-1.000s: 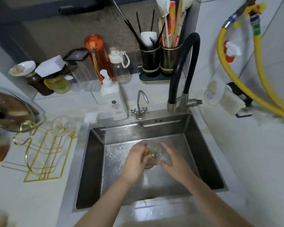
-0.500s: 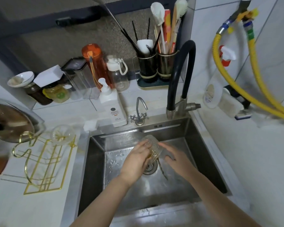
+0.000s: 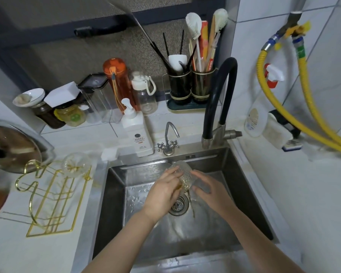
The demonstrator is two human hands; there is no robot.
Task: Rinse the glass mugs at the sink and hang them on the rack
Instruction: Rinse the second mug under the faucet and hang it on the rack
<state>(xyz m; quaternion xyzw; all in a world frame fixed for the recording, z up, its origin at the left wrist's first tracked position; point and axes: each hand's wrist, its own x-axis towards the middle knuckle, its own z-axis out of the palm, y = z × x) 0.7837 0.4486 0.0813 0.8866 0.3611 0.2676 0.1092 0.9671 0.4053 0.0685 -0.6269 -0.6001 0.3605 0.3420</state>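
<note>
Step in hand: rinsing. One textured glass mug (image 3: 182,177) is held tilted over the sink (image 3: 114,194), above the drain (image 3: 178,205), mouth turned down toward the drain; a thin run of water falls from it to the basin floor. So my judgement is that this is the emptying end of the rinse.

Left hand (image 3: 163,191): grip curled round the mug's left side, fingers over the wall. Right hand (image 3: 207,189): fingers lie against the mug's right side; whether they wrap it or only steady it, cannot tell. Mug handle not made out.

Black tap (image 3: 218,99) arches over the back of the sink; no stream from it is visible.

Gold wire rack (image 3: 53,196) stands on the desk (image 3: 14,253) left of the sink, well apart from the hands. A second mug (image 3: 76,164) sits at its top far end, apparently already hung.

Next move, as I judge it: shake off drips, carry the mug left across the sink rim, find the handle and hook it on a free prong. Wet glass; a firm one-hand hold is needed before the other lets go.
</note>
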